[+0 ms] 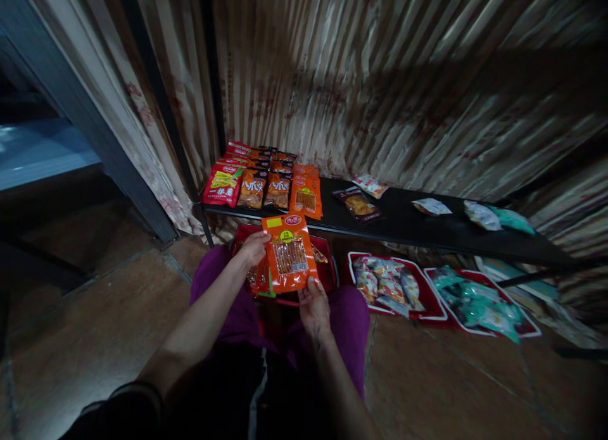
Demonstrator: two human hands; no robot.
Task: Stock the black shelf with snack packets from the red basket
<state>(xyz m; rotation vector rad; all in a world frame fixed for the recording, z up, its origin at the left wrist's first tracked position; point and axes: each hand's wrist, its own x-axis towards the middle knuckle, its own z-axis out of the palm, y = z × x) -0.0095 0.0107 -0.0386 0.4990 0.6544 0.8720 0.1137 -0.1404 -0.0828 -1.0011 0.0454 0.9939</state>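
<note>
An orange snack packet (pixel 289 253) with a clear window is held up in front of me by both hands. My left hand (pixel 253 247) grips its left edge, fingers closed on it. My right hand (pixel 312 307) holds its bottom edge from below. Under the packet a red basket (pixel 327 269) with more packets rests between my knees. Just beyond it a low black shelf (pixel 408 221) carries neat rows of red and orange snack packets (pixel 266 180) at its left end.
Loose packets (pixel 358 204) lie scattered along the shelf to the right. Two red baskets (pixel 434 304) of packets sit on the tiled floor under it. A striped curtain hangs behind. A dark door frame (pixel 95 130) stands at left.
</note>
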